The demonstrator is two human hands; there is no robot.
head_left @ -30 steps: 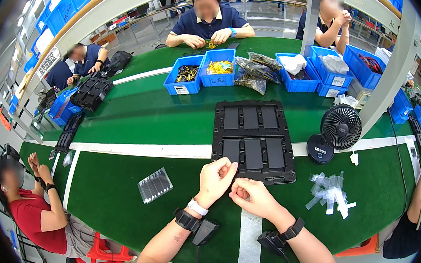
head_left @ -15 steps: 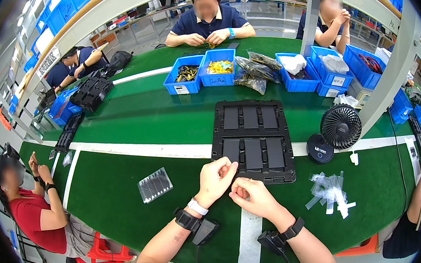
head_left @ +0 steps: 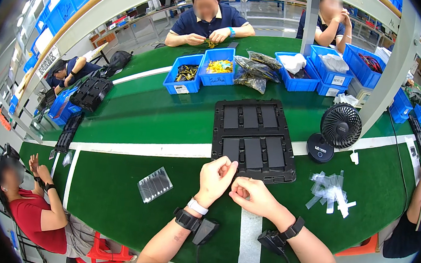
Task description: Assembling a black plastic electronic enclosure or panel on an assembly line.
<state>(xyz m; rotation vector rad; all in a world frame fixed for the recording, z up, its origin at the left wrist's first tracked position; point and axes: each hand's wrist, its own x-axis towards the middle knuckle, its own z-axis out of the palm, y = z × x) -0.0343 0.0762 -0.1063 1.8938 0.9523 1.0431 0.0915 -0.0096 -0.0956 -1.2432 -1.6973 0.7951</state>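
Close together at the near edge of a black moulded tray (head_left: 287, 174) are both my hands. My left hand (head_left: 215, 182) is closed, fingers curled inward with the thumb along them. Beside it my right hand (head_left: 255, 196) is curled as well, thumb toward the left hand. Whatever the fingers may hold is hidden. Flat dark grey rectangular pieces (head_left: 253, 154) lie in the tray's two rows of pockets. Left of my hands is a clear plastic sheet with dark strips (head_left: 155, 185). Clear and white film strips (head_left: 333, 192) lie in a loose pile to the right.
A black desk fan (head_left: 341, 126) stands right of the tray, near a metal post (head_left: 394, 62). Blue bins (head_left: 182, 86) and bagged parts (head_left: 257, 75) line the far side. More black trays (head_left: 92, 93) are at left. Co-workers sit around the green table (head_left: 111, 173).
My hands and the tray have not visibly moved. At the far left a co-worker bends lower over the bench, and the person in red has shifted a hand slightly.
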